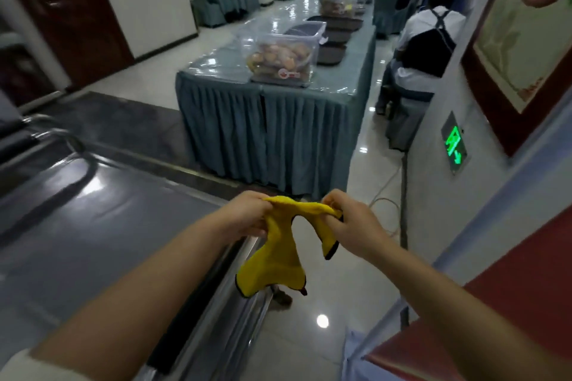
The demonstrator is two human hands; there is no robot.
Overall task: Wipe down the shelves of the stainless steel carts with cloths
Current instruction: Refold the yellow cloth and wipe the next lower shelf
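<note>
A tiled corridor runs up the frame past a skirted table. At lower centre, my left hand and right hand each pinch the top edge of the yellow cloth, fingers closed on bunched fabric; the rest hangs loose over the cart's right rim. The stainless steel cart fills the lower left, blurred and cut off. My fingertips are hidden in folds.

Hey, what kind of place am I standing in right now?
Probably a banquet hall or restaurant service corridor. A long table with a pleated grey-blue skirt holds clear plastic tubs of food, chairs in matching fabric covers fill the far room, and a seated worker in white cap and apron waits nearby.
</note>
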